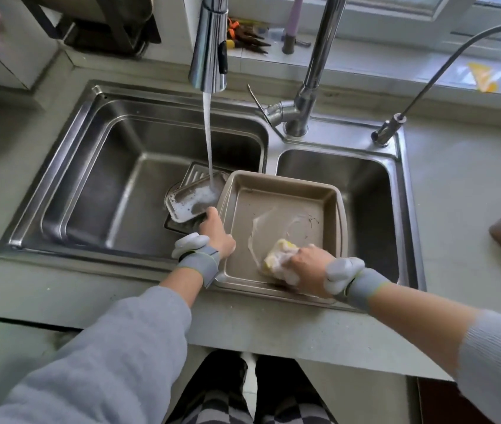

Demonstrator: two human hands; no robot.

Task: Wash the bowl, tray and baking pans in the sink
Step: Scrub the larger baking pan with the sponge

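Golden pan (pixel 280 209), left hand (pixel 217 232) gripping rim

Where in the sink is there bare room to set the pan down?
Left basin: bare floor left of the small trays. Right basin: bare beyond the pan. Crowded at the divider, where the pan, trays, left hand and right hand with sponge meet.

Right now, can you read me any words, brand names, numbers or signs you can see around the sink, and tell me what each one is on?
None can be read.
The gold baking pan, the small tray under the running water, the sponge and the faucet show no print.
The yellow mark on the windowsill is a blurred shape, with no letters to make out.
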